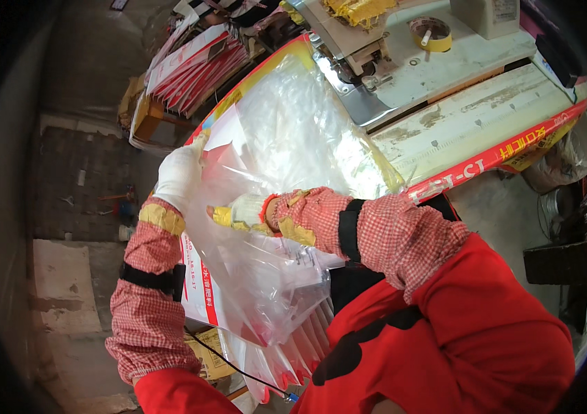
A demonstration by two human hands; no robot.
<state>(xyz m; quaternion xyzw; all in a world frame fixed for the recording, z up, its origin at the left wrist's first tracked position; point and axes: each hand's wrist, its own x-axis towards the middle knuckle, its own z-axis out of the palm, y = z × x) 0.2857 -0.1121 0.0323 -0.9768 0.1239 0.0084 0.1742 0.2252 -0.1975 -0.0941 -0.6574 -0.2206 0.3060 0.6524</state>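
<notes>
A clear plastic liner bag (286,131) lies over a white woven sack with red and yellow edging (293,47) on the work table. My left hand (177,172), in a white glove, grips the liner's left edge near the sack's rim. My right hand (242,212), in a white glove with yellow tape on the fingers, presses on the crumpled plastic near its middle. Both forearms wear red checked sleeve covers. A stack of similar sacks (273,352) hangs over the table edge below my arms.
A sewing machine head (355,62) stands on the pale table (473,117) at the upper right, with a roll of yellow tape (431,33) beside it. More printed sacks (193,69) are piled at the upper left. A bare concrete floor (73,207) lies to the left.
</notes>
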